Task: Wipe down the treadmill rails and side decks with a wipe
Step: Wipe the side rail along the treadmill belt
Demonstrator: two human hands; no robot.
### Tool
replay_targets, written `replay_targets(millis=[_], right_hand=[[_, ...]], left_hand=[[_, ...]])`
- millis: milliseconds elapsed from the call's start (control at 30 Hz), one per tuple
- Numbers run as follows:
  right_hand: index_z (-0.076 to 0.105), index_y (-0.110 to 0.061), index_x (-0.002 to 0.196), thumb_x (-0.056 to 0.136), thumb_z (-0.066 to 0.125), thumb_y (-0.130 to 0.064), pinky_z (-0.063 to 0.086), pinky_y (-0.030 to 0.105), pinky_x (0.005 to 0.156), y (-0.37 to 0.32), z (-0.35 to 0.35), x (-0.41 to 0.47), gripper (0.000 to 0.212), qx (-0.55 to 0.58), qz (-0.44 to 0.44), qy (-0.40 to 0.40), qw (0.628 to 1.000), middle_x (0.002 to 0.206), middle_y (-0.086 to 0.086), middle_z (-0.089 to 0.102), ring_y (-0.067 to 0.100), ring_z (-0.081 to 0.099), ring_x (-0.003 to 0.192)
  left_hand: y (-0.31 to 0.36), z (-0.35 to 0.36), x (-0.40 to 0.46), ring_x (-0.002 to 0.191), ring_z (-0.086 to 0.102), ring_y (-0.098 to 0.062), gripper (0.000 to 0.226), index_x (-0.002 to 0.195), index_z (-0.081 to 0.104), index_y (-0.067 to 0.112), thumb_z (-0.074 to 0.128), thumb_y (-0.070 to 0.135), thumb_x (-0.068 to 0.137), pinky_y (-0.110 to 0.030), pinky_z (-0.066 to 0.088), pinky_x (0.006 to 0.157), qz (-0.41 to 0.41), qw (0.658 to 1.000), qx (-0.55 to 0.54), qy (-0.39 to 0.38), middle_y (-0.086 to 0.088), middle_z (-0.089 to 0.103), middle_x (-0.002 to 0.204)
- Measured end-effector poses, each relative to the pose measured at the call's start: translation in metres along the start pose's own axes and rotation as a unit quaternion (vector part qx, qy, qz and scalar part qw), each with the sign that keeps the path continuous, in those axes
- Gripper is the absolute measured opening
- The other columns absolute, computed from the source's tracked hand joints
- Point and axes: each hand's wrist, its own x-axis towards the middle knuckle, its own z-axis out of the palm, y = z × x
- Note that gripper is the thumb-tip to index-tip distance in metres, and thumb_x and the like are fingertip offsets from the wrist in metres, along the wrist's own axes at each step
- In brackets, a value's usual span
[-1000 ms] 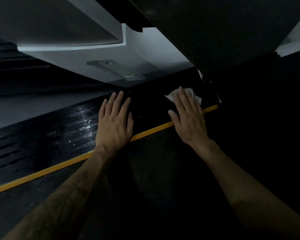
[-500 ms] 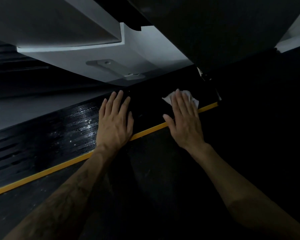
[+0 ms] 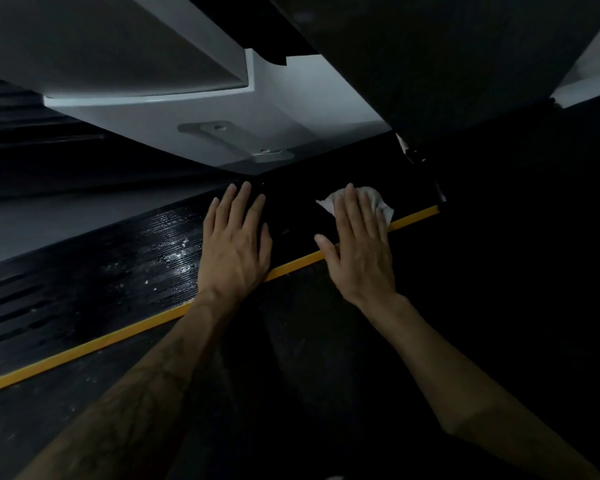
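Dark side deck (image 3: 118, 268) — wipe (image 3: 378, 202) half-hidden beneath right hand (image 3: 361, 251).

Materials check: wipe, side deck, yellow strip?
Wipe: thin white paper or nonwoven, judging by its crumpled edges under the right hand.
Side deck: black ribbed plastic or rubber, glossy; highlights run along fine grooves.
Yellow strip: matte, probably plastic trim or tape; can't tell which.

Seen from the single wide-angle camera on my head, angled forward and steeply down, close over my left hand (image 3: 234, 249) and right hand (image 3: 359, 252) on the treadmill's side deck (image 3: 125, 271).
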Motion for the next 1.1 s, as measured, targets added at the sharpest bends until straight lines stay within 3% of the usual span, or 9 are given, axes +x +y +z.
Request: replay_targets(millis=[67, 267, 400, 533, 600, 667, 800, 1033, 1100], right_hand=[[0.011, -0.011, 0.165, 0.103, 0.023, -0.059, 0.005, 0.052, 0.129, -0.018, 0.003, 0.000, 0.079, 0.008, 0.007, -0.003, 1.000, 0.172, 0.013, 0.001, 0.029, -0.002, 0.159], [0.018, -0.016, 0.165, 0.106, 0.034, -0.051, 0.012, 0.050, 0.128, 0.006, -0.002, -0.027, 0.070, -0.026, -0.172, -0.025, 0.984, 0.173, 0.005, 0.005, 0.023, 0.000, 0.160], [0.013, -0.016, 0.165, 0.106, 0.029, -0.052, 0.011, 0.050, 0.129, 0.017, -0.006, -0.017, 0.072, -0.020, -0.091, -0.026, 0.995, 0.173, 0.007, 0.003, 0.023, -0.001, 0.160], [0.003, -0.015, 0.165, 0.100, 0.015, -0.064, -0.003, 0.049, 0.129, -0.022, -0.001, -0.003, 0.082, -0.004, 0.031, -0.035, 0.999, 0.172, 0.010, -0.007, 0.026, -0.009, 0.159], [0.003, -0.016, 0.165, 0.100, 0.017, -0.065, -0.002, 0.051, 0.129, -0.041, 0.003, -0.012, 0.082, -0.014, 0.002, -0.040, 0.999, 0.172, 0.010, -0.008, 0.027, -0.009, 0.159], [0.009, -0.016, 0.166, 0.104, 0.025, -0.060, 0.003, 0.051, 0.129, -0.044, 0.004, -0.029, 0.077, -0.029, -0.084, -0.039, 0.995, 0.173, 0.008, -0.004, 0.025, -0.007, 0.159], [0.022, -0.015, 0.164, 0.107, 0.036, -0.049, 0.010, 0.049, 0.129, -0.013, -0.002, -0.037, 0.068, -0.025, -0.183, -0.024, 0.982, 0.173, 0.007, 0.008, 0.024, 0.002, 0.160], [0.011, -0.009, 0.165, 0.103, 0.025, -0.061, 0.004, 0.052, 0.129, -0.046, 0.007, -0.005, 0.082, -0.015, -0.018, -0.015, 1.000, 0.172, 0.014, -0.001, 0.029, -0.003, 0.159], [0.009, -0.010, 0.165, 0.104, 0.022, -0.063, 0.005, 0.053, 0.129, -0.060, 0.008, -0.012, 0.081, -0.025, -0.045, -0.025, 0.998, 0.172, 0.014, -0.003, 0.030, -0.005, 0.159]], left_hand=[[-0.001, 0.000, 0.000, 0.157, 0.019, -0.028, 0.054, 0.153, 0.043, 0.010, 0.035, 0.036, 0.105, -0.049, 0.013, 0.128, -0.001, 1.000, -0.003, -0.002, -0.014, 0.031, 0.165], [-0.004, 0.001, 0.000, 0.157, 0.018, -0.028, 0.056, 0.154, 0.042, 0.010, 0.034, 0.037, 0.105, -0.048, 0.011, 0.129, 0.002, 1.000, -0.027, -0.008, -0.014, 0.029, 0.166], [-0.007, -0.006, 0.000, 0.156, 0.021, -0.029, 0.059, 0.152, 0.045, 0.009, 0.031, 0.039, 0.104, -0.049, 0.013, 0.129, 0.008, 0.999, -0.032, -0.018, -0.014, 0.031, 0.165], [-0.018, -0.014, -0.007, 0.155, 0.023, -0.031, 0.056, 0.151, 0.046, 0.009, 0.036, 0.037, 0.104, -0.050, 0.015, 0.128, -0.016, 1.000, -0.013, 0.017, -0.015, 0.032, 0.165], [-0.026, -0.015, -0.013, 0.155, 0.021, -0.031, 0.056, 0.152, 0.045, 0.010, 0.038, 0.037, 0.104, -0.051, 0.014, 0.128, -0.030, 0.999, -0.002, 0.028, -0.014, 0.030, 0.166], [-0.034, -0.015, -0.017, 0.156, 0.021, -0.032, 0.056, 0.152, 0.045, 0.010, 0.039, 0.037, 0.104, -0.052, 0.014, 0.127, -0.039, 0.999, 0.007, 0.037, -0.014, 0.030, 0.166], [-0.041, -0.014, -0.021, 0.156, 0.020, -0.031, 0.059, 0.152, 0.045, 0.011, 0.036, 0.042, 0.103, -0.057, 0.010, 0.127, -0.054, 0.998, 0.018, 0.016, -0.013, 0.032, 0.165], [-0.038, -0.012, -0.022, 0.158, 0.014, -0.028, 0.061, 0.156, 0.039, 0.013, 0.035, 0.045, 0.104, -0.059, 0.008, 0.127, -0.061, 0.998, 0.022, -0.012, -0.011, 0.027, 0.167], [-0.039, -0.011, -0.022, 0.158, 0.014, -0.029, 0.061, 0.156, 0.039, 0.013, 0.034, 0.044, 0.104, -0.060, 0.009, 0.127, -0.063, 0.998, 0.026, -0.011, -0.011, 0.027, 0.167]])
